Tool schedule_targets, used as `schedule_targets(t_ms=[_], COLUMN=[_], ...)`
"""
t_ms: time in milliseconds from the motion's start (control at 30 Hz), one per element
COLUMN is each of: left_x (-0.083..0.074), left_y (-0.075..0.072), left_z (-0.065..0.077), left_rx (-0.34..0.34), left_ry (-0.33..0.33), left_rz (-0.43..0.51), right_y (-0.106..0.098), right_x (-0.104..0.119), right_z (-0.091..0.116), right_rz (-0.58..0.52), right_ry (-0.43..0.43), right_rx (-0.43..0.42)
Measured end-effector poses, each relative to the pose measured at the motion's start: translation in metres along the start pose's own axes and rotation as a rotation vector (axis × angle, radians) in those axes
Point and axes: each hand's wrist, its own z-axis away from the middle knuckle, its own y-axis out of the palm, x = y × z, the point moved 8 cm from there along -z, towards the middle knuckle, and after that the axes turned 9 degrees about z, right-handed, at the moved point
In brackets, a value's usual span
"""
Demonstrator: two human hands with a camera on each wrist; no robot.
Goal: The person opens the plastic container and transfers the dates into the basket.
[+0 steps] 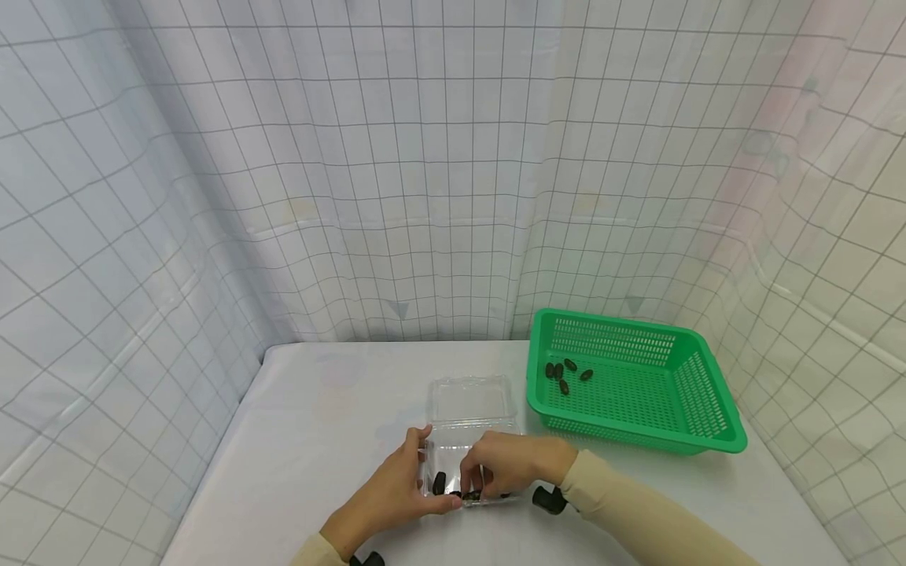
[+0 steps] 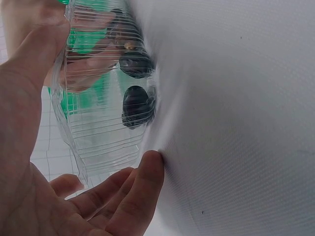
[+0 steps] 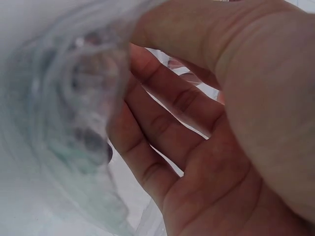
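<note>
A clear plastic clamshell box (image 1: 446, 456) lies on the table, its lid (image 1: 470, 399) folded back. Several dark, wrinkled, date-like fruits lie along its near side, one of them a dark fruit (image 1: 440, 483) at the left; through the clear wall in the left wrist view another dark fruit (image 2: 135, 107) shows. My left hand (image 1: 392, 487) rests around the box's left side, thumb along the near rim and fingers extended. Reaching inside, my right hand (image 1: 513, 464) has bent fingers pinching a dark fruit (image 1: 472, 495) near the bottom. Its fingertips are hidden in the right wrist view.
A green perforated basket (image 1: 637, 436) stands to the right behind my right forearm, with several dark fruits (image 1: 564, 387) at its left end. White table cloth (image 1: 340, 409) extends left of the box. Gridded white curtains (image 1: 425, 196) surround the table at the back and sides.
</note>
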Motion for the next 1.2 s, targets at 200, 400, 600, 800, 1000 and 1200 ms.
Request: schedule_targets(t_ms=[200, 400, 600, 800, 1000, 1200], left_x=[0.001, 0.0, 0.0, 0.0, 0.0, 0.0], left_y=[0.0, -0.001, -0.001, -0.001, -0.003, -0.002], left_z=[-0.001, -0.001, 0.0, 0.0, 0.001, 0.001], left_rx=[0.002, 0.007, 0.004, -0.005, -0.012, -0.018], left_ry=[-0.003, -0.004, 0.008, 0.012, 0.008, 0.017], left_rz=[0.003, 0.012, 0.0, -0.001, -0.002, -0.008], right_y=[0.0, 0.0, -0.001, -0.002, -0.003, -0.007], right_x=[-0.001, -0.001, -0.001, -0.002, -0.004, -0.008], right_z=[0.001, 0.002, 0.003, 0.005, 0.007, 0.012], right_rz=[-0.005, -0.01, -0.008, -0.009, -0.013, -0.03], right_ry=[0.01, -0.001, -0.002, 0.001, 0.016, 0.038], right_rx=[-0.004, -0.012, -0.014, -0.032, -0.051, -0.07])
